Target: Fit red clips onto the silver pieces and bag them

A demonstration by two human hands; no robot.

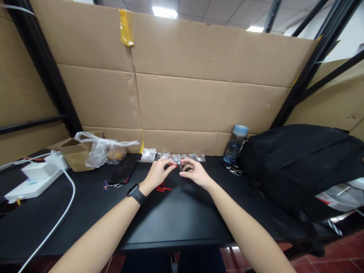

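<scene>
My left hand point(159, 173), with a dark watch on its wrist, pinches a red cord point(172, 165) between thumb and fingertips. Facing it, my right hand point(196, 173) grips a small thin shiny piece point(180, 166) seen edge-on; its kind cannot be made out. The fingertips of both hands are close together above the black table. Below and beside my left hand lies a loose bundle of red cords point(163, 188). Behind the hands, a row of small clear packets point(199, 157) with shiny and red contents is partly hidden by my fingers.
A silvery packet point(148, 154), a dark phone point(123, 171) with a keychain, a plastic bag point(98, 151) and a white power strip point(36, 184) lie left. Right stand a blue-lidded bottle point(234, 146) and a black backpack point(295, 167). A cardboard wall point(182, 98) closes the back.
</scene>
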